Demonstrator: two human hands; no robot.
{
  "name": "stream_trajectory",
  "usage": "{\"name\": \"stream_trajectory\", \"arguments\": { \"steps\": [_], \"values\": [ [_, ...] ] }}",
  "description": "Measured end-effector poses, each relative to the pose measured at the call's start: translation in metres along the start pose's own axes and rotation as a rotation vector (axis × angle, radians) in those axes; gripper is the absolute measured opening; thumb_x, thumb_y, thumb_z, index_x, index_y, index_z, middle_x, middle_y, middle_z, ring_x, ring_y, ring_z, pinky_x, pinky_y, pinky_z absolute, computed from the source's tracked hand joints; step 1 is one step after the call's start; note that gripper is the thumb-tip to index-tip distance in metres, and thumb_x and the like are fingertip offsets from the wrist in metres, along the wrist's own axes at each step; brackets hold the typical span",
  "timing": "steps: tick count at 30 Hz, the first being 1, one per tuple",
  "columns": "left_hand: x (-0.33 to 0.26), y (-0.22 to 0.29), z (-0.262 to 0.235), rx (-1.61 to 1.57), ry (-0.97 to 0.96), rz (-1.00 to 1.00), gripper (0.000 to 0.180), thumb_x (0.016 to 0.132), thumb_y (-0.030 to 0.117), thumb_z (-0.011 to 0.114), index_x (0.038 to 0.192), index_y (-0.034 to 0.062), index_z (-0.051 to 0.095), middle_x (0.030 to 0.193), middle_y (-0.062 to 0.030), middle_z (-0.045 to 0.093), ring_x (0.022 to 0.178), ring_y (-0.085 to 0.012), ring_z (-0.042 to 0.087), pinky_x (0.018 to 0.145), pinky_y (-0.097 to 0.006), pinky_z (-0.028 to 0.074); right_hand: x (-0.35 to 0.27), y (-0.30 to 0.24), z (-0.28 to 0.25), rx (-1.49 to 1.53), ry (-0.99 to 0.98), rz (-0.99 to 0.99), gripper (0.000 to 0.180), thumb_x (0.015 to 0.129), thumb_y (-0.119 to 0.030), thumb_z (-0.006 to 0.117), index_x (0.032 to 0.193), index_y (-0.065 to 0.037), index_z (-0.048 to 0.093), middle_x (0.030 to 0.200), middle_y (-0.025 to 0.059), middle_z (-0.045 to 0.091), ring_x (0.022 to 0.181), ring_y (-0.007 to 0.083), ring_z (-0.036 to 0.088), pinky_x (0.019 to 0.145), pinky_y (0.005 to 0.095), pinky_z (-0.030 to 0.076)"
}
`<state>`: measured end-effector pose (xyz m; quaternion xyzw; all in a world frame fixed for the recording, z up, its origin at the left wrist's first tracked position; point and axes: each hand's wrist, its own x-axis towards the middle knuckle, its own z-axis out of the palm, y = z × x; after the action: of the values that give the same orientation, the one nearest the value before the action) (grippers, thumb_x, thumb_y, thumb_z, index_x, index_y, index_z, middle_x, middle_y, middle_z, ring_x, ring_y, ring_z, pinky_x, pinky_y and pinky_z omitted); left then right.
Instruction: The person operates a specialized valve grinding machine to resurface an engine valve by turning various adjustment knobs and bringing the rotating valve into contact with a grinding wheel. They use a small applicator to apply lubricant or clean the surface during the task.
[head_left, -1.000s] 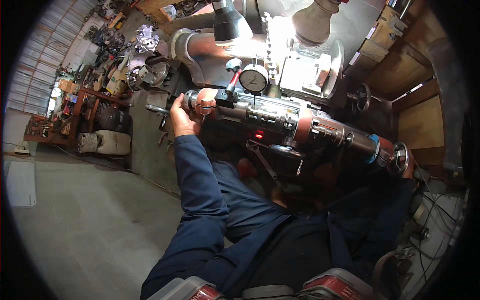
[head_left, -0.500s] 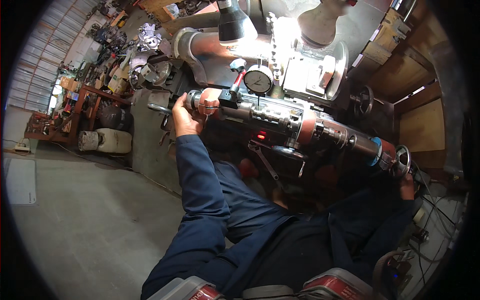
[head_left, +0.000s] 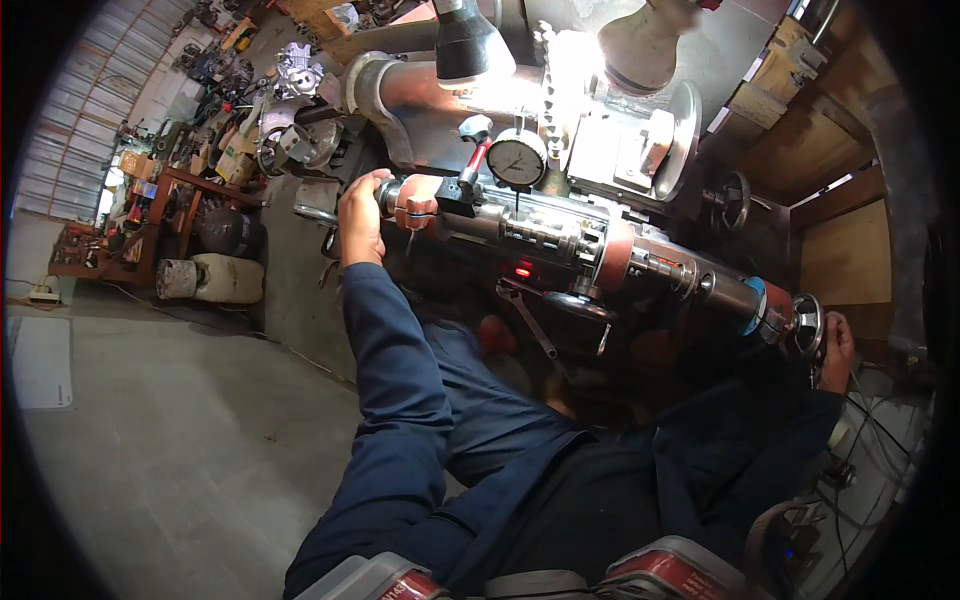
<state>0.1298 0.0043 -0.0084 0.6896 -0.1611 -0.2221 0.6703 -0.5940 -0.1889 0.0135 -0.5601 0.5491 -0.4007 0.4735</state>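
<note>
At the left end of a long metal-working machine, my left hand (head_left: 361,222) is curled round the end of the spindle (head_left: 391,200), beside a red headstock (head_left: 418,196). My right hand (head_left: 837,350) grips the outer rim of a chrome handwheel (head_left: 809,325) at the machine's right end, next to a red and blue tailstock (head_left: 762,305). Between them a shiny stepped shaft (head_left: 540,235) lies horizontally. Above the shaft stands a round dial gauge (head_left: 517,159), its thin stem pointing down to it. A red-handled gauge holder (head_left: 475,165) is just left of the dial.
Two lamps, a black one (head_left: 470,50) and a pale one (head_left: 640,50), hang over the machine. A lower handwheel (head_left: 580,305) and a wrench (head_left: 530,320) are on the near side. A gas cylinder (head_left: 225,280) lies on the left floor; cables (head_left: 880,430) run at right.
My left hand has shifted slightly left and rolled round the spindle end. The right hand has risen from below the handwheel to its outer side. The gauge stays in place.
</note>
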Motion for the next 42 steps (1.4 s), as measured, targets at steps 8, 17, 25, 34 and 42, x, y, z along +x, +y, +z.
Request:
{"name": "stream_trajectory", "arguments": {
  "steps": [8, 17, 25, 34, 42],
  "values": [
    [0.034, 0.010, 0.008, 0.300, -0.081, -0.182, 0.059, 0.093, 0.056, 0.045, 0.066, 0.0056, 0.060, 0.066, -0.0044, 0.059, 0.063, -0.0144, 0.056, 0.063, -0.028, 0.043, 0.064, 0.060, -0.012, 0.161, -0.099, 0.171, 0.022, 0.097, -0.026, 0.055, 0.099, -0.006, 0.064, 0.087, -0.0001, 0.063, 0.079, 0.0133, 0.059, 0.073, 0.0298, 0.048],
    [0.024, 0.017, 0.008, 0.550, -0.262, -0.188, 0.049, 0.088, 0.042, 0.053, 0.090, -0.0036, 0.068, 0.089, -0.0135, 0.067, 0.086, -0.0197, 0.057, 0.078, -0.034, 0.044, 0.031, 0.086, -0.037, -0.746, -0.284, -0.089, 0.020, 0.091, -0.016, 0.054, 0.103, -0.002, 0.062, 0.094, 0.0101, 0.064, 0.088, 0.0249, 0.061, 0.078, 0.0353, 0.048],
    [0.033, 0.005, -0.005, 0.661, -0.372, 0.123, 0.044, 0.092, 0.032, 0.045, 0.084, -0.0064, 0.065, 0.081, -0.0160, 0.068, 0.075, -0.0223, 0.059, 0.073, -0.036, 0.044, -0.023, -0.050, 0.029, -0.993, 0.205, -0.242, 0.027, 0.092, -0.015, 0.052, 0.113, 0.000, 0.061, 0.104, 0.0155, 0.064, 0.098, 0.0303, 0.062, 0.086, 0.0370, 0.047],
    [0.021, -0.025, -0.007, 0.408, -0.282, 0.775, 0.029, 0.086, 0.016, 0.039, 0.077, -0.0040, 0.058, 0.080, -0.0150, 0.065, 0.074, -0.0258, 0.062, 0.070, -0.033, 0.047, -0.070, -0.151, 0.315, -0.632, -0.301, -0.906, 0.056, 0.068, -0.033, 0.079, 0.111, -0.002, 0.061, 0.111, 0.0160, 0.061, 0.108, 0.0320, 0.055, 0.096, 0.0424, 0.040],
    [-0.003, -0.011, 0.006, 0.173, -0.192, 0.623, 0.034, 0.089, 0.017, 0.037, 0.087, -0.0044, 0.064, 0.088, -0.0119, 0.066, 0.082, -0.0198, 0.062, 0.077, -0.029, 0.047, -0.064, -0.116, 0.371, -0.712, -0.356, -0.912, 0.048, 0.061, -0.021, 0.080, 0.103, -0.004, 0.063, 0.101, 0.0123, 0.064, 0.100, 0.0298, 0.058, 0.092, 0.0420, 0.043]
  ]
}}
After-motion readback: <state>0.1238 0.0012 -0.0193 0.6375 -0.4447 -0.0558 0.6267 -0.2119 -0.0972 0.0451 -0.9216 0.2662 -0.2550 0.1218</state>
